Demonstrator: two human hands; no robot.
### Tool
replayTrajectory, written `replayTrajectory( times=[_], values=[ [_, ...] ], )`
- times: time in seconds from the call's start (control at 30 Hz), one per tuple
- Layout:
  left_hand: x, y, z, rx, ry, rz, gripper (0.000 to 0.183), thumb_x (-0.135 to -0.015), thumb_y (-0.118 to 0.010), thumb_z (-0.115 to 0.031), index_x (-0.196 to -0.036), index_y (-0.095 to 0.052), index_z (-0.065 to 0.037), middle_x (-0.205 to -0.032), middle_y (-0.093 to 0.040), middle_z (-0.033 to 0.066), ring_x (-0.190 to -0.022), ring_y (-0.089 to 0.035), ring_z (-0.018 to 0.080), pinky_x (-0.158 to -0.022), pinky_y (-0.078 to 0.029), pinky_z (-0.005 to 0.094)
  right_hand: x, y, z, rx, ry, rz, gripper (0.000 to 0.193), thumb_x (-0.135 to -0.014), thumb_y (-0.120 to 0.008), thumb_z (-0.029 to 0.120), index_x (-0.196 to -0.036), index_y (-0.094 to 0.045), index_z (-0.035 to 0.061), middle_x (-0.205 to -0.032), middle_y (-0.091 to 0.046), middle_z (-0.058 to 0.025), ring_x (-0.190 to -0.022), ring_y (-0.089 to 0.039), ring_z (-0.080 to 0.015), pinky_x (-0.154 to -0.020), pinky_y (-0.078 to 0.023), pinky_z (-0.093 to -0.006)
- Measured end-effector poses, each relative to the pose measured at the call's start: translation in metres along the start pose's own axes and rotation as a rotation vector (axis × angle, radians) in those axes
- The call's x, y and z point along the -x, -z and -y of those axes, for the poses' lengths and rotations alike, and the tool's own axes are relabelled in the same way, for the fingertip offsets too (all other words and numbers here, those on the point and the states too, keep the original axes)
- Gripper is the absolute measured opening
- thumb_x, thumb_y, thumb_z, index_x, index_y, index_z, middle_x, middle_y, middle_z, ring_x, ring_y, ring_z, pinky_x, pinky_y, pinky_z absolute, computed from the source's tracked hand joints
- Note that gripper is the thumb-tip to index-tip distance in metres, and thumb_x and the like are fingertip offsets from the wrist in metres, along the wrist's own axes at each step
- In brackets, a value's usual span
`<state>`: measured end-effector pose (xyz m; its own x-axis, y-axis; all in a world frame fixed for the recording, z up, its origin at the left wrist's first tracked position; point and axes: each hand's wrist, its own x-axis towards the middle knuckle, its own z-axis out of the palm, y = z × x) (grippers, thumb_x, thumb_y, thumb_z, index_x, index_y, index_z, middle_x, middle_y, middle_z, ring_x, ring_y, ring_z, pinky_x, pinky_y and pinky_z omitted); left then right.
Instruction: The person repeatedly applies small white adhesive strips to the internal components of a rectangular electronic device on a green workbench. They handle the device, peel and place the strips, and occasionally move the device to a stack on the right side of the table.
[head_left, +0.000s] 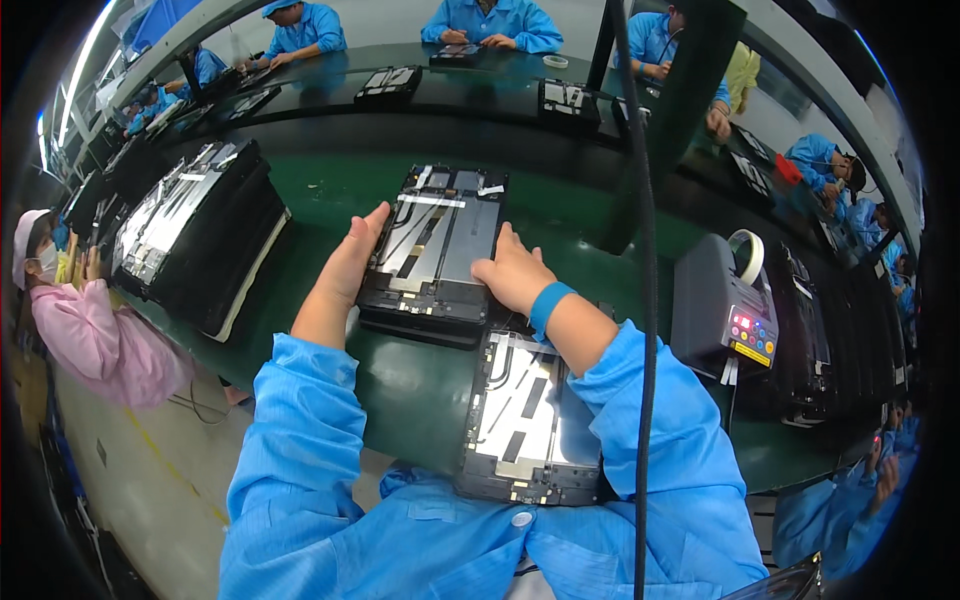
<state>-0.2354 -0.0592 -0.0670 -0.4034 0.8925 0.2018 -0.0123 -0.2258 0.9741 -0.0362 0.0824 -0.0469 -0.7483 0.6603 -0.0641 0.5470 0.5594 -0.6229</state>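
A short stack of opened tablets (432, 245), showing a silver battery area and a black circuit board strip, sits on the green table in front of me. My left hand (352, 258) lies along its left edge, fingers pointing away from me. On the right edge, my right hand (515, 272) grips with curled fingers, the thumb over the top tablet's side; a blue band circles that wrist. Both hands clasp the stack between them. Nearer my body another opened tablet (530, 425) rests at the table's front edge, partly beneath my right forearm. My fingers' undersides are hidden.
A tall tablet stack (205, 235) stands at left. At right are a grey tape dispenser (722, 305) with a tape roll and more stacked tablets (805, 330). A black cable (648, 300) hangs in front. Co-workers sit beyond a dark conveyor (330, 130); a person in pink (105, 330) is at left.
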Motion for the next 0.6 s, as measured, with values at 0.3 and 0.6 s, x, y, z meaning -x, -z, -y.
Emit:
replayTrajectory(
  times=[0.3, 0.6],
  values=[
    [0.003, 0.011, 0.006, 0.015, 0.032, 0.045, 0.1, -0.087, -0.034, -0.072, -0.144, -0.02, 0.009, -0.151, -0.023, 0.0226, -0.14, -0.024, 0.0286, -0.115, -0.016, 0.0358, 0.01, 0.005, 0.005, 0.047, -0.006, 0.126, 0.094, -0.08, -0.056, 0.041, -0.143, -0.012, -0.0132, -0.139, -0.041, -0.0286, -0.128, -0.043, -0.0371, -0.112, -0.025, -0.0425],
    [0.011, 0.004, 0.002, -0.053, 0.113, -0.002, 0.083, -0.093, -0.034, -0.063, -0.145, -0.029, 0.002, -0.146, -0.036, 0.0173, -0.134, -0.035, 0.0239, -0.112, -0.022, 0.0336, 0.01, 0.008, 0.001, 0.061, 0.003, 0.161, 0.094, -0.08, -0.057, 0.042, -0.144, -0.013, -0.0119, -0.141, -0.04, -0.026, -0.123, -0.05, -0.0352, -0.101, -0.041, -0.0368]
  ],
)
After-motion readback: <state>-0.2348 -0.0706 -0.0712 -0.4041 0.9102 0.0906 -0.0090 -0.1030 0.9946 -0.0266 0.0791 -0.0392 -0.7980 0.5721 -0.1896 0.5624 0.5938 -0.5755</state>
